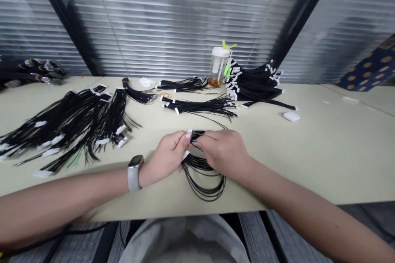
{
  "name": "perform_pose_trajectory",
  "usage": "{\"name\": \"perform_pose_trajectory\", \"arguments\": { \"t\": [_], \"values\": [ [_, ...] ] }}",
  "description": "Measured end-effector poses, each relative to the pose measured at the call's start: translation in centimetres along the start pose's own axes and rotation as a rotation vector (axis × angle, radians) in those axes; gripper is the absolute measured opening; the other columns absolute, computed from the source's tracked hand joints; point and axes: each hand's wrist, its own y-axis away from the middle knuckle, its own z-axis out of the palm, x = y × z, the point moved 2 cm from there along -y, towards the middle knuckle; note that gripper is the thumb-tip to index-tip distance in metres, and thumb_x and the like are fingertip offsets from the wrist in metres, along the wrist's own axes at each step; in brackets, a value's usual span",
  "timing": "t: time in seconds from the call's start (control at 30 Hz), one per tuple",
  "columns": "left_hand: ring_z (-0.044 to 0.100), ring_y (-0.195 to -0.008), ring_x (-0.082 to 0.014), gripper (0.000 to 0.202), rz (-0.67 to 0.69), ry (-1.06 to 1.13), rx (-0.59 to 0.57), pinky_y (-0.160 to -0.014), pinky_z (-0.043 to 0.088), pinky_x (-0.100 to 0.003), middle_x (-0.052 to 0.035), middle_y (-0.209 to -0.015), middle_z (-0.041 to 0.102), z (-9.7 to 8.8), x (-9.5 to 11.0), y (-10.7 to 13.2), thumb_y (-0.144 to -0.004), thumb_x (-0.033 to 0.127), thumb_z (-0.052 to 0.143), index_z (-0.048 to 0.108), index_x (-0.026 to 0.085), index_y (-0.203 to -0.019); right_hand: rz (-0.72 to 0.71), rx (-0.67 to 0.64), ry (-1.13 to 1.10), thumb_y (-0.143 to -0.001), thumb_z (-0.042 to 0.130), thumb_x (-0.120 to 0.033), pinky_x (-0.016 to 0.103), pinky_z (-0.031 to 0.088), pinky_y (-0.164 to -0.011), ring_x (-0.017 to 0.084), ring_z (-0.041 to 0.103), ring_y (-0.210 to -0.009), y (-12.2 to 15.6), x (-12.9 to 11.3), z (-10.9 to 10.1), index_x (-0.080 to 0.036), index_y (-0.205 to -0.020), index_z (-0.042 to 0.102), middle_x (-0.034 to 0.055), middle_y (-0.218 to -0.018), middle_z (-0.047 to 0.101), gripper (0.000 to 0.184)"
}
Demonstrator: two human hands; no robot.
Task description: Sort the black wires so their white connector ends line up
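Note:
Between my hands, over the front of the table, is a black wire harness (207,192) with white connectors, its thin wires bent into a loop that hangs below. My left hand (169,152), with a grey watch on the wrist, pinches a white connector (189,133) at the harness's upper end. Just right of it, my right hand (224,150) is closed around the black wires close to that connector. A second white connector (185,155) shows beneath my left fingers. My right fingertips are partly hidden behind the hand.
Black wire bundles with white connectors (89,119) cover the table's left side. More bundles (200,106) lie ahead, and a pile (256,82) sits at the back right beside a clear jar (217,65). A white piece (291,116) lies to the right. Blinds (173,20) stand behind.

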Motion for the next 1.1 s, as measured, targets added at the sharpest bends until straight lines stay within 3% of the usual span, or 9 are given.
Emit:
{"name": "perform_pose_trajectory", "arguments": {
  "t": [0.2,0.3,0.5,1.1],
  "values": [
    [0.04,-0.036,-0.0065,0.039,0.024,0.008,0.004,-0.041,0.033,-0.018,0.0069,-0.039,0.041,-0.2,0.2,0.3,-0.087,0.042,0.034,0.043,0.016,-0.06,0.016,0.0,-0.054,-0.079,0.047,-0.017,0.026,0.024,-0.048,0.011,0.05,-0.051,-0.2,0.0,0.6,-0.018,-0.066,0.06,-0.0005,-0.06,0.059,0.019],
    [0.04,-0.034,-0.0067,0.038,-0.001,0.048,-0.022,-0.038,0.033,-0.018,0.0075,-0.038,0.04,-0.2,0.3,0.4,-0.087,0.044,0.034,0.045,0.016,-0.063,0.061,-0.041,-0.209,-0.083,0.045,-0.018,0.024,0.03,-0.053,0.011,0.054,-0.059,-0.3,0.4,0.6,-0.017,-0.07,0.062,0.0013,-0.066,0.062,0.021],
    [0.04,-0.031,-0.0072,0.037,-0.091,0.151,0.001,-0.032,0.032,-0.018,0.0072,-0.041,0.042,-0.3,-0.2,0.4,-0.085,0.049,0.034,0.045,0.017,-0.069,0.202,0.015,-0.524,-0.082,0.053,-0.022,0.02,0.037,-0.06,0.009,0.053,-0.061,-0.4,1.2,-0.2,-0.016,-0.069,0.061,-0.0002,-0.067,0.062,0.016],
    [0.039,-0.033,-0.0059,0.036,-0.031,0.159,-0.004,-0.034,0.032,-0.018,0.0074,-0.042,0.041,-0.3,-0.1,0.5,-0.087,0.047,0.034,0.045,0.017,-0.068,0.141,-0.026,-0.547,-0.082,0.051,-0.02,0.021,0.035,-0.06,0.009,0.05,-0.061,-0.2,1.0,-0.3,-0.015,-0.074,0.063,0.0007,-0.067,0.059,0.016]
  ]
}}
